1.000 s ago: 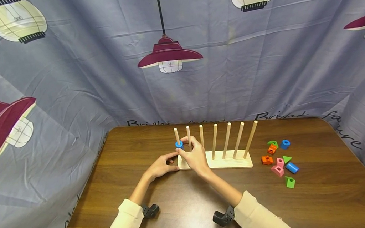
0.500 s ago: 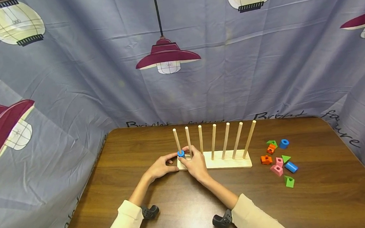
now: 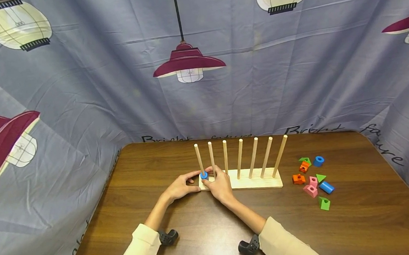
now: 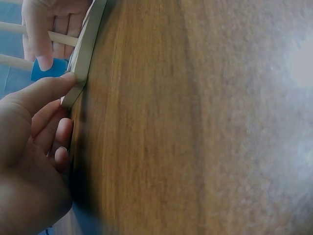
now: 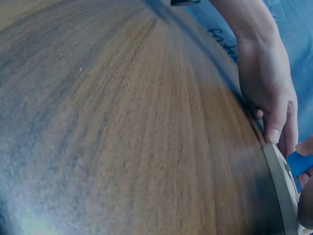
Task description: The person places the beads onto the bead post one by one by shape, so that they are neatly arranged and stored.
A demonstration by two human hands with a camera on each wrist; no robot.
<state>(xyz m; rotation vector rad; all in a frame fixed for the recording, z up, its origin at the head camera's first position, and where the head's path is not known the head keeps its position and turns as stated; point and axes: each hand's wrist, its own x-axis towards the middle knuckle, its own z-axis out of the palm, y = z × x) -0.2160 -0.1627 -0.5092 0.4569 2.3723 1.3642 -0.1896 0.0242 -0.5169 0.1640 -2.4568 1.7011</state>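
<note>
A wooden peg rack (image 3: 255,182) stands on the table, several upright pegs rising from its pale base. Low on its leftmost peg sits a blue cylinder bead (image 3: 204,176), which my right hand (image 3: 221,187) pinches between thumb and fingers. The left wrist view shows the same blue bead (image 4: 58,65) round the peg, close above the base. My left hand (image 3: 178,187) grips the rack's left end, its thumb at the front corner and a finger toward the back. In the right wrist view, the bead (image 5: 299,164) is partly covered by fingers.
Right of the rack lie loose pieces: a blue ring-shaped bead (image 3: 318,161), a blue cylinder (image 3: 326,187), orange blocks (image 3: 298,179), pink blocks (image 3: 311,190) and green pieces (image 3: 324,203). A grey printed curtain (image 3: 259,91) hangs behind the table.
My right hand has lowered the blue bead from partway up the leftmost peg to near the base. The left hand has stayed at the rack's end.
</note>
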